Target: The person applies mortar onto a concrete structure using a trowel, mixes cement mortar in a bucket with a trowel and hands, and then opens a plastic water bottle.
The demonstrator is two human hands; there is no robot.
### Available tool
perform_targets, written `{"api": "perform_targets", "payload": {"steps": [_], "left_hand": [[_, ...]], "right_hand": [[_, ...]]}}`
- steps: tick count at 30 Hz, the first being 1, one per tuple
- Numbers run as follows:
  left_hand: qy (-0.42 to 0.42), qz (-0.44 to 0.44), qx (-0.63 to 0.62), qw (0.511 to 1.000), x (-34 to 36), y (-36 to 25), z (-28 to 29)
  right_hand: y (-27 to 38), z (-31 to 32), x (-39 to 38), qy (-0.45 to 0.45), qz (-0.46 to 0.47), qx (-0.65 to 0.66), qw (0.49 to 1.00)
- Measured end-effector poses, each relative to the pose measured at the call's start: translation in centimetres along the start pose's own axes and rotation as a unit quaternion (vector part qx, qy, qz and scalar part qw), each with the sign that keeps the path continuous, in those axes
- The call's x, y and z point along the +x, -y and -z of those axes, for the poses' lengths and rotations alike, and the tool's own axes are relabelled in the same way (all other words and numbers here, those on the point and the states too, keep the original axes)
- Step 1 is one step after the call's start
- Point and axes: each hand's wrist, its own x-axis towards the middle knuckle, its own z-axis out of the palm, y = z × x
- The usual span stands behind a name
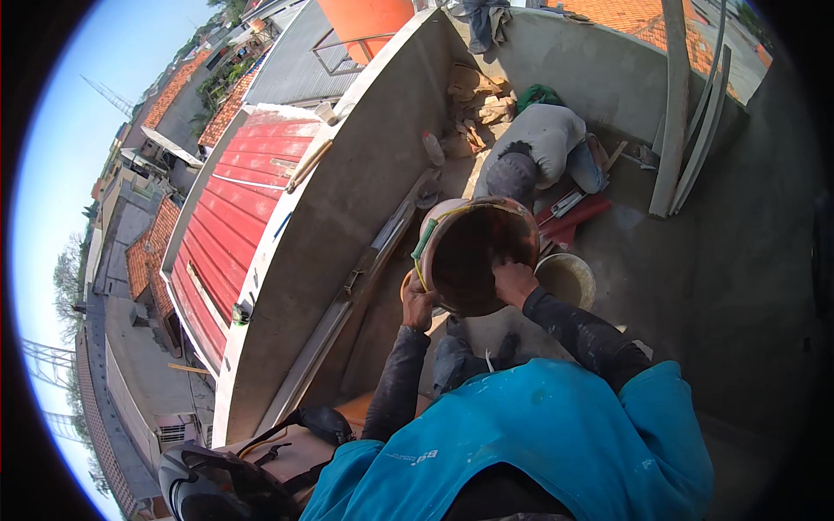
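A tilted bucket (pixel 486 252) is held up in front of me, its dark, stained mouth turned toward me. My left hand (pixel 418 306) grips its lower left side, below a wire handle with a green grip (pixel 425 236). At the lower right of the mouth is my right hand (pixel 514 283), fingers curled into the shadowed inside; what they hold there, if anything, is hidden. A second, pale bucket (pixel 588 280) stands on the floor just right of my right hand, with greyish stuff in it.
Just beyond the bucket another person (pixel 547 139) crouches, head bent down. A curved concrete parapet (pixel 347 182) runs along the left, with long boards (pixel 356 282) at its foot. Planks (pixel 671 113) lean at the back right. Torn paper bags (pixel 478 95) lie in the far corner.
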Motion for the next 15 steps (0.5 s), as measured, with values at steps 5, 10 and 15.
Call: {"api": "perform_targets", "payload": {"steps": [5,10,15], "left_hand": [[0.046,0.033,0.075,0.996,-0.1,-0.4,-0.2],[0.032,-0.063,0.083,0.994,-0.9,0.3,-1.2],[0.040,-0.031,0.065,0.997,-0.4,-0.4,-1.5]], "right_hand": [[-1.5,-0.3,-2.1,0.042,0.026,-0.008,0.999],[0.4,-1.6,-2.3,-0.019,-0.106,0.042,0.993],[-1.1,0.7,-3.3,0.006,-0.094,0.048,0.994]]}}
